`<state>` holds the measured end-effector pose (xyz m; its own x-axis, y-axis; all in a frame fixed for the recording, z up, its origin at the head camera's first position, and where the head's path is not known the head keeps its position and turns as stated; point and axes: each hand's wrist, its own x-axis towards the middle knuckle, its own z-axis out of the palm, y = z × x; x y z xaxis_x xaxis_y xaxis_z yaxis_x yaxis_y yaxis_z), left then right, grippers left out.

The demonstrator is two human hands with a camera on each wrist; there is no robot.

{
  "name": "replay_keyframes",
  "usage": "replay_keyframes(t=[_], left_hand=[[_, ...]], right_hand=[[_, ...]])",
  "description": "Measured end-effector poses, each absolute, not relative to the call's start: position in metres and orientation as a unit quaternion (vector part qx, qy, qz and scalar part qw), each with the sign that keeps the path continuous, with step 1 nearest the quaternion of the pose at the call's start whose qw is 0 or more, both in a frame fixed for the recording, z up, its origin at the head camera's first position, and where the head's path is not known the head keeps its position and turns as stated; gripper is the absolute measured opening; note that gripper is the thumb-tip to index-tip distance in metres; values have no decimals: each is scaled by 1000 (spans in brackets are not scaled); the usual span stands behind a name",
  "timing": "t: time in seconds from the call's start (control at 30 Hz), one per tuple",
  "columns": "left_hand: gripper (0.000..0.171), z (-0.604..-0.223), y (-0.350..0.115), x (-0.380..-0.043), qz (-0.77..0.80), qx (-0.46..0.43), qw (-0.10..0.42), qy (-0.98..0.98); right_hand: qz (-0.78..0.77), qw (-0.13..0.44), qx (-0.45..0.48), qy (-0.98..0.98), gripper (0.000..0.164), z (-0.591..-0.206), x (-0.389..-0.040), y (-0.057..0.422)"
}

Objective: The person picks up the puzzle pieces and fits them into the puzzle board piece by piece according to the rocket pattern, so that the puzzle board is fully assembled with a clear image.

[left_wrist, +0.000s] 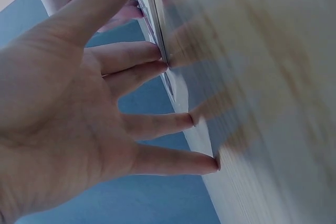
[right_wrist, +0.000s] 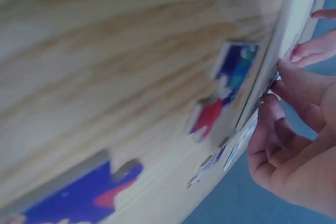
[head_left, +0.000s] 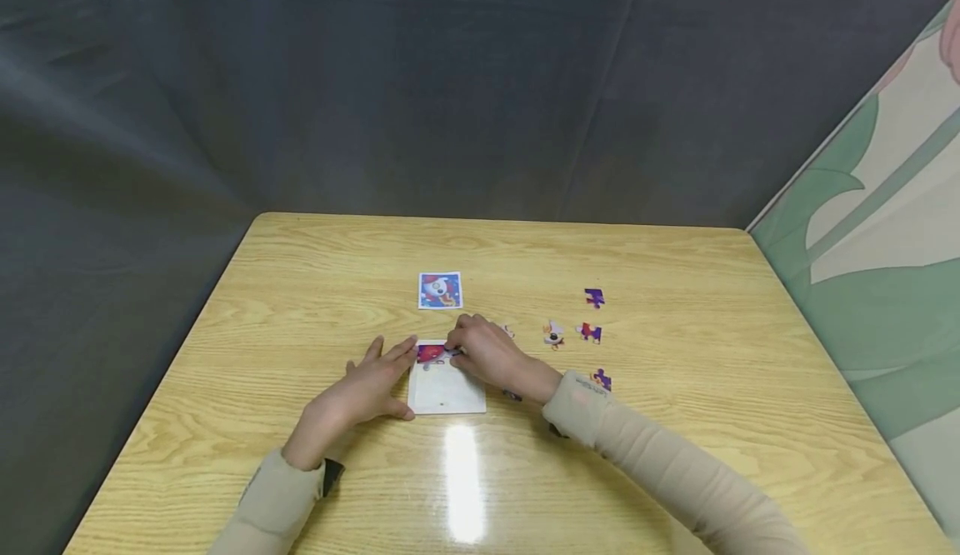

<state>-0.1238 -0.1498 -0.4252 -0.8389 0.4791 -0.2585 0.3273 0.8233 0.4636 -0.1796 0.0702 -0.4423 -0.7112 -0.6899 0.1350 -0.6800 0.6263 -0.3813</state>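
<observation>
A square white puzzle board [head_left: 447,395] lies on the table between both hands. Red and purple puzzle pieces [head_left: 430,354] sit along its upper left part. My left hand [head_left: 363,390] rests against the board's left side with straight, spread fingers; in the left wrist view its fingertips [left_wrist: 212,165] touch the tabletop and the board's edge. Over the board's upper right corner, my right hand [head_left: 489,355] pinches a puzzle piece between thumb and fingers. Most of that piece is hidden; only a dark bit shows. In the right wrist view, the right fingers [right_wrist: 266,129] are at the board's edge.
A small printed picture card [head_left: 441,291] lies beyond the board. Loose puzzle pieces are scattered to the right, among them a purple one [head_left: 594,297], a red and purple one [head_left: 590,333] and a white one [head_left: 553,335]. Others lie partly under the right forearm.
</observation>
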Motion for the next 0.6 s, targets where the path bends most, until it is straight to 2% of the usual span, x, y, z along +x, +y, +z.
replay_keyframes(t=[0.17, 0.33, 0.47, 0.6], left_hand=[[88, -426, -149, -125, 204, 209, 192, 937], [89, -427, -145, -125, 205, 202, 208, 935], [89, -426, -143, -125, 201, 202, 207, 936], [88, -424, -143, -126, 198, 204, 206, 936]], right_hand=[[-214, 24, -370, 904, 20, -441, -180, 70], [-240, -20, -380, 893, 27, -434, -176, 89], [-266, -86, -341, 898, 26, -422, -184, 129], [-272, -108, -267, 918, 26, -423, -205, 187]])
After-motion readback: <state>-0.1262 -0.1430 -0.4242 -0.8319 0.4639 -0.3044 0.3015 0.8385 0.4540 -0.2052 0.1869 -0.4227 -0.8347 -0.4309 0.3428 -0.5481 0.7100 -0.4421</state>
